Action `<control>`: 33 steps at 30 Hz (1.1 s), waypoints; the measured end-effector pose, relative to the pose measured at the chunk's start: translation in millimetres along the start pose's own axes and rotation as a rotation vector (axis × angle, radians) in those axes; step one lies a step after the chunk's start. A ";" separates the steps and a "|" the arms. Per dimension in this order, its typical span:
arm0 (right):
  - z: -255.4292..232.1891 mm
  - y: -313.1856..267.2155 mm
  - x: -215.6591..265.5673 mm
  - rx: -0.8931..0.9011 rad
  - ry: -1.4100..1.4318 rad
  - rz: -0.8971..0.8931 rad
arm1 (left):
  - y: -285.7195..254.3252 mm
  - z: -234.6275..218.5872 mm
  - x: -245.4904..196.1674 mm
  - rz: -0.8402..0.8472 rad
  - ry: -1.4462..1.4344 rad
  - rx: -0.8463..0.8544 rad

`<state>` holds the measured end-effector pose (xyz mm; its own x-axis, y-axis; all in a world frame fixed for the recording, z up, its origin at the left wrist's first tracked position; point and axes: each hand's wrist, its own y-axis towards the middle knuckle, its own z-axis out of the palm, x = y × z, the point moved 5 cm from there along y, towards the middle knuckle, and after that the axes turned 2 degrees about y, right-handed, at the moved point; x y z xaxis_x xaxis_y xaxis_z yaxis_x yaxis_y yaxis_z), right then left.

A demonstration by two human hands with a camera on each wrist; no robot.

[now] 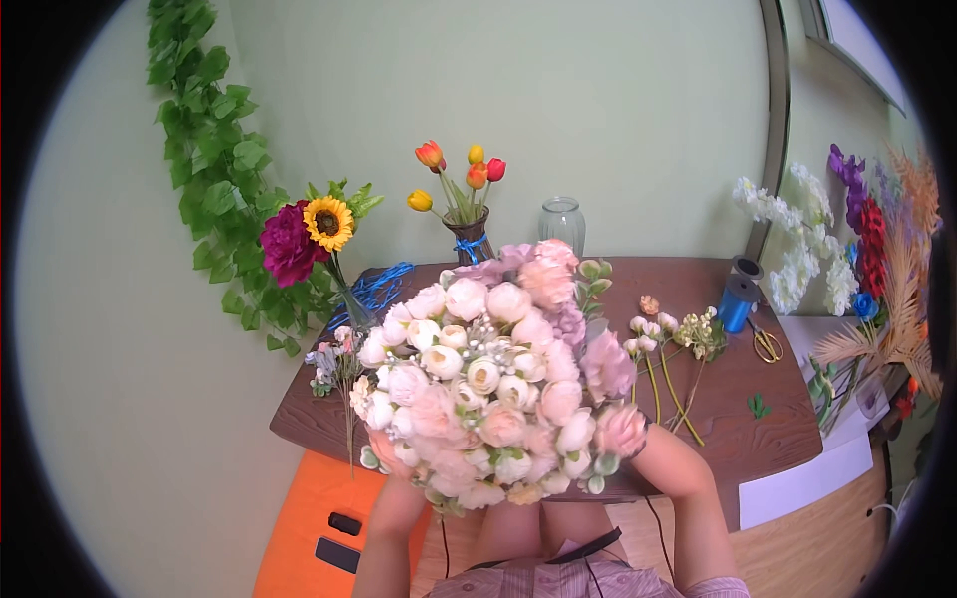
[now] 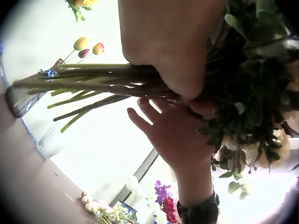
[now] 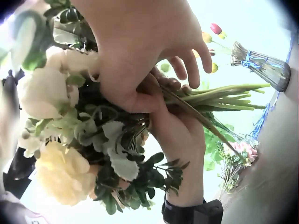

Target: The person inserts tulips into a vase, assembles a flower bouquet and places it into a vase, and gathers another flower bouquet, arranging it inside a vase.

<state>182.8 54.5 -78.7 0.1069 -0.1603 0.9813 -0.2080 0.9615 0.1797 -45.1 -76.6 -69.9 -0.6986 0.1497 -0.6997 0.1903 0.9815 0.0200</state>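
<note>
A large bouquet (image 1: 488, 389) of white, blush and mauve artificial flowers hides most of both hands in the head view. Beneath the blooms, my left hand (image 2: 173, 51) grips the bundle of green stems (image 2: 103, 81), whose cut ends stick out beyond it. My right hand (image 3: 140, 51) lies against the neck of the bouquet with its fingers extended and spread. Its thumb touches near the left hand's fingers, close under the leaves (image 3: 140, 182). One brown stem (image 3: 205, 123) slants away from the others.
Behind the bouquet stand a vase of tulips (image 1: 467, 224) and a glass jar (image 1: 563, 224). A sunflower (image 1: 329, 223) stands at the left. Loose stems (image 1: 678, 394), blue ribbon (image 1: 738, 302) and scissors (image 1: 767, 345) lie at the right of the brown table (image 1: 638, 279).
</note>
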 end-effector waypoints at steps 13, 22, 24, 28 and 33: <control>8.5 1.6 3.4 0.102 0.000 0.003 | -6.4 3.9 13.8 -0.045 -0.189 -0.067; 10.2 -1.7 5.6 0.154 0.004 0.004 | -1.2 -3.2 18.6 -0.065 -0.314 -0.098; 10.0 -1.9 7.9 0.165 0.004 0.001 | 76.6 -23.8 -56.9 -0.066 -0.342 -0.106; 11.1 -3.2 9.4 0.187 0.007 0.002 | 84.1 -30.9 -59.2 -0.075 -0.396 -0.119; 12.7 -3.9 11.9 0.214 0.010 -0.001 | 8.7 -13.9 22.5 -0.083 -0.462 -0.135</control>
<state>172.6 46.0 -66.9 0.1168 -0.1582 0.9805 -0.4094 0.8918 0.1926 -68.7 -63.0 -75.5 -0.3224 0.0318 -0.9461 0.0341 0.9992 0.0219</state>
